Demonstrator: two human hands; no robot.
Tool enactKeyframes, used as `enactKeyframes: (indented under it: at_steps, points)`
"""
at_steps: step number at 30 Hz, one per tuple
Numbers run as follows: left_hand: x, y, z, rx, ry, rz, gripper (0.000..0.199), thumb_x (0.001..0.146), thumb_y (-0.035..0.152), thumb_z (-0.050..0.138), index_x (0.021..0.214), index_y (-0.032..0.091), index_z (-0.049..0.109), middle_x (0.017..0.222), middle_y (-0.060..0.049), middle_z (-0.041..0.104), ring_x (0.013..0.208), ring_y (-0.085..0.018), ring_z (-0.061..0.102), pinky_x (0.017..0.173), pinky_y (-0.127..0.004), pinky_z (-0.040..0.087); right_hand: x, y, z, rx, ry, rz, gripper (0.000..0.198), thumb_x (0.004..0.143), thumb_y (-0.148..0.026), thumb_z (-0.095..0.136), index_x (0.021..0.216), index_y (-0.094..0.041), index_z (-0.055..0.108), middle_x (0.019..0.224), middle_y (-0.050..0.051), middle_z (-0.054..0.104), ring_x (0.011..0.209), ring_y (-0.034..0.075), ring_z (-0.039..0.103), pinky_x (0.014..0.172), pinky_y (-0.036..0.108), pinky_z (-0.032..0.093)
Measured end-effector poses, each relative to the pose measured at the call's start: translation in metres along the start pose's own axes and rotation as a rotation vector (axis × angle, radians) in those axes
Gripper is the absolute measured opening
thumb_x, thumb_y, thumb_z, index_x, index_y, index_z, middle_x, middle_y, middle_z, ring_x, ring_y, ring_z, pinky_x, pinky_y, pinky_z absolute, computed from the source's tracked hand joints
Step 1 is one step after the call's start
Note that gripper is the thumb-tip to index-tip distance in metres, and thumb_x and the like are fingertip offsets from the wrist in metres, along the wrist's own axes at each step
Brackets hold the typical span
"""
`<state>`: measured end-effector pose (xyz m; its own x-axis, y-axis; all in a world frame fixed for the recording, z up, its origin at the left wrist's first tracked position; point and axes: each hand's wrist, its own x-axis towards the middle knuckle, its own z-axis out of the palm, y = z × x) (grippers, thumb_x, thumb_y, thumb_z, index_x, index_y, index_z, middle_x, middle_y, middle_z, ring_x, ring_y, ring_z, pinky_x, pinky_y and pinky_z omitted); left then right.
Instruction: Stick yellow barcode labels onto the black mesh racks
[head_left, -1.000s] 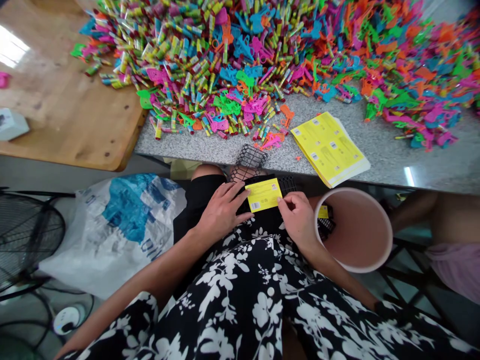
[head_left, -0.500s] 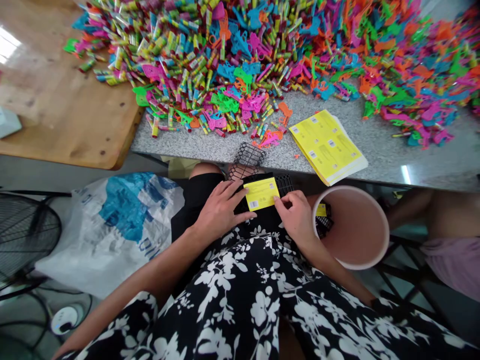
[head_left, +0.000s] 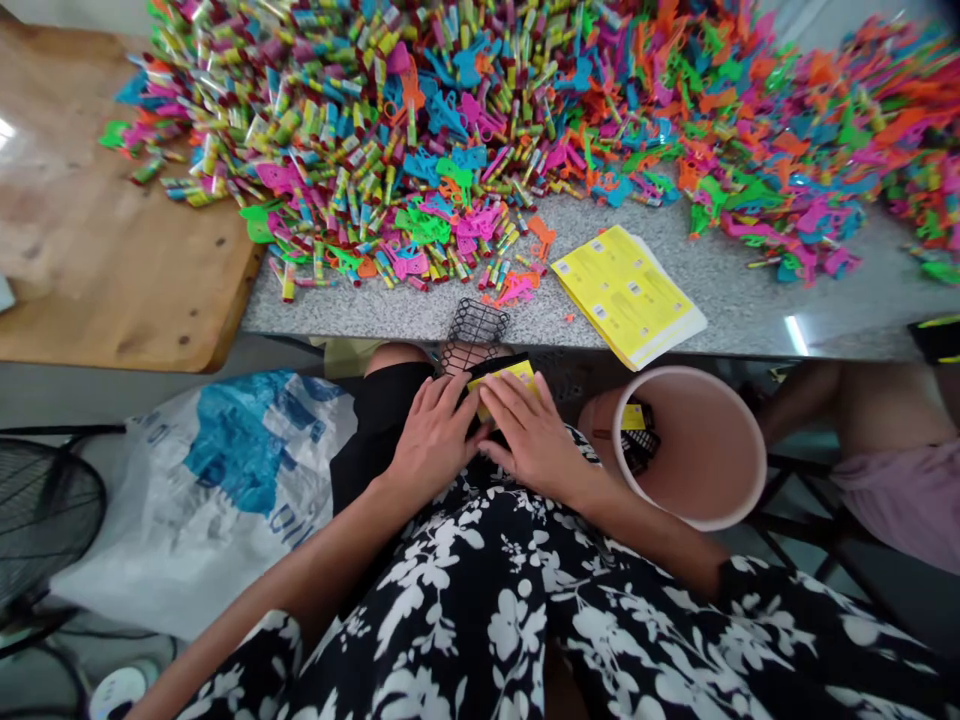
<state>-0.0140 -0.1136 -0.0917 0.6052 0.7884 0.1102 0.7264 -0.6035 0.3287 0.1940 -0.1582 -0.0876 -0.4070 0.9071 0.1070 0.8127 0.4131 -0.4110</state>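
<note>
A yellow printed label [head_left: 523, 374] lies over a black backing on my lap, partly covered by my fingers. My right hand [head_left: 536, 438] rests flat across the label with its fingers stretched out. Beside it, my left hand [head_left: 437, 432] presses at the label's left side, fingers extended; the two hands meet near the thumbs. Just beyond them a black plastic grid [head_left: 478, 322] reaches up to the table's edge. On the table lies a stack of yellow label sheets [head_left: 628, 290], with rows of the same print.
Candy-like tubes [head_left: 352, 150] and coloured plastic toy pieces [head_left: 750, 190] heap across the granite table [head_left: 360, 310]. A pink bin [head_left: 697, 440] at my right contains black grid pieces. To the left are a plastic sack [head_left: 225, 480], a wooden board [head_left: 135, 230] and a fan [head_left: 45, 520]. Another person's leg [head_left: 885, 400] is at right.
My right hand has moved left from the label's right corner and now lies flat over it. The left hand stays at its left side. The whole view has shifted slightly.
</note>
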Motion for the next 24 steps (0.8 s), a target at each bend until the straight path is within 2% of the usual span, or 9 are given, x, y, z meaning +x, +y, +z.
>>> enactKeyframes:
  at_steps: [3,6,9,12,15,19,22,24]
  points:
    - [-0.002,-0.003,0.003,0.033,-0.009,0.011,0.057,0.104,0.040,0.059,0.156,0.017,0.052,0.155,-0.018,0.057,0.142,-0.038,0.050,0.126,-0.063,0.034,-0.001,0.008,0.013,-0.005,-0.023,0.104,0.086,0.105,-0.061,0.051,0.170,-0.012,0.026,0.175,0.019,0.031,0.165,0.036,0.023,0.134,0.065,0.013]
    - [-0.003,-0.004,0.004,0.059,-0.012,0.015,0.060,0.106,0.043,0.056,0.157,0.013,0.050,0.157,-0.020,0.055,0.143,-0.038,0.049,0.127,-0.062,0.034,-0.011,0.022,0.017,0.011,0.037,0.257,0.083,0.106,-0.060,0.049,0.171,-0.015,0.023,0.174,0.021,0.032,0.163,0.038,0.028,0.131,0.070,0.018]
    - [-0.004,-0.002,0.004,0.068,-0.009,0.017,0.061,0.105,0.043,0.057,0.158,0.014,0.049,0.157,-0.020,0.055,0.144,-0.038,0.049,0.126,-0.062,0.035,-0.018,0.033,0.018,0.057,0.174,0.347,0.070,0.107,-0.053,0.051,0.167,-0.021,0.034,0.174,0.020,0.033,0.162,0.038,0.030,0.130,0.066,0.026]
    - [-0.003,0.001,0.001,0.065,-0.018,0.009,0.064,0.102,0.048,0.063,0.155,0.015,0.051,0.158,-0.021,0.053,0.146,-0.039,0.047,0.126,-0.062,0.035,-0.017,0.041,0.023,0.165,0.363,0.486,0.078,0.101,-0.054,0.060,0.165,-0.016,0.034,0.171,0.024,0.033,0.161,0.037,0.031,0.128,0.061,0.034]
    - [0.000,0.002,-0.002,0.052,-0.027,0.001,0.065,0.098,0.050,0.068,0.151,0.015,0.054,0.158,-0.020,0.054,0.145,-0.040,0.049,0.126,-0.062,0.035,-0.012,0.048,0.028,0.357,0.390,0.641,0.089,0.094,-0.059,0.069,0.163,-0.013,0.036,0.163,0.026,0.045,0.152,0.038,0.045,0.123,0.059,0.042]
    - [0.002,-0.005,-0.006,0.027,-0.054,0.030,0.067,0.096,0.049,0.071,0.153,0.019,0.052,0.156,-0.017,0.056,0.143,-0.040,0.051,0.124,-0.063,0.039,-0.016,0.053,0.024,0.574,0.473,0.761,0.073,0.092,-0.055,0.070,0.152,-0.017,0.053,0.144,0.019,0.066,0.128,0.031,0.065,0.115,0.052,0.050]
    - [0.003,-0.015,-0.012,-0.043,-0.036,0.070,0.076,0.094,0.056,0.073,0.156,0.020,0.048,0.155,-0.017,0.057,0.141,-0.039,0.053,0.121,-0.062,0.044,-0.038,0.060,0.021,0.773,0.599,0.856,0.062,0.089,-0.052,0.072,0.141,-0.019,0.065,0.124,0.012,0.077,0.106,0.027,0.073,0.100,0.048,0.060]
    - [0.006,-0.021,-0.015,-0.110,0.043,0.061,0.069,0.097,0.055,0.070,0.154,0.021,0.049,0.150,-0.017,0.060,0.138,-0.036,0.057,0.118,-0.058,0.048,-0.065,0.072,0.020,0.937,0.679,0.945,0.058,0.085,-0.054,0.074,0.132,-0.020,0.072,0.113,0.010,0.080,0.097,0.027,0.076,0.087,0.046,0.064]
